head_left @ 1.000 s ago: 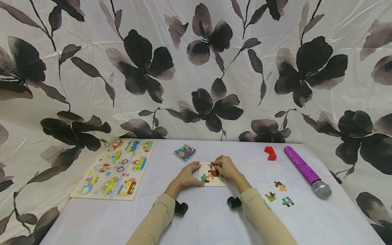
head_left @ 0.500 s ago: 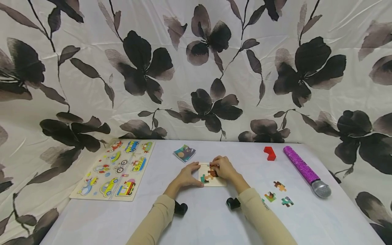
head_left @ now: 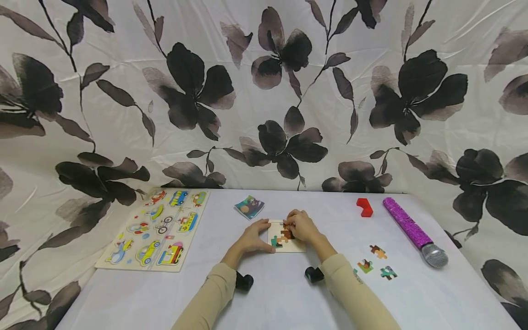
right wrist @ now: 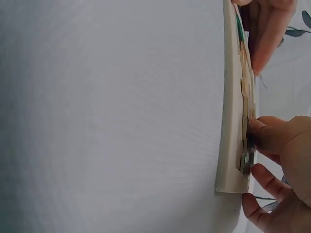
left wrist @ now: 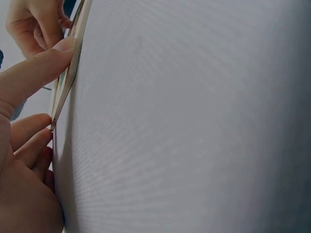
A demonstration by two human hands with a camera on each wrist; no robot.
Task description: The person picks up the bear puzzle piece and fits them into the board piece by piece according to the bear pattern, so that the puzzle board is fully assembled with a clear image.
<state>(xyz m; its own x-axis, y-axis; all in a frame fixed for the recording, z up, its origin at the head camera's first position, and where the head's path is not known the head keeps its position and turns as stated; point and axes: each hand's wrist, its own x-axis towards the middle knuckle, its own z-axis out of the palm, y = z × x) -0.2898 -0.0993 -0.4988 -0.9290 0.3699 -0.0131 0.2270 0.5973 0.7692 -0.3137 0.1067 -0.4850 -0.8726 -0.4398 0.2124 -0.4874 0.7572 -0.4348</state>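
Observation:
A small wooden puzzle board (head_left: 294,248) lies on the white table in front of me, partly filled with brown, orange and green jigsaw pieces. My left hand (head_left: 250,238) grips its left side, thumb on the near edge and fingers at the far corner. Over the board's upper right, my right hand (head_left: 304,228) pinches a jigsaw piece (right wrist: 250,148), mostly hidden by the fingers. In the right wrist view, thumb and fingertips meet at the board's inset, and the raised rim shows. Three loose jigsaw pieces, one of them green (head_left: 388,272), lie right of my right forearm; another is partly covered by the sleeve.
A large peg puzzle board (head_left: 165,238) with vehicles lies at the left. A picture card (head_left: 250,207) lies behind the small board. To the right are a red angular block (head_left: 365,207) and a purple glitter microphone (head_left: 406,222). A floral cloth hangs behind the table.
My right hand's fingers have shifted slightly left over the upper part of the board. The left hand keeps its hold, and the loose pieces have not moved.

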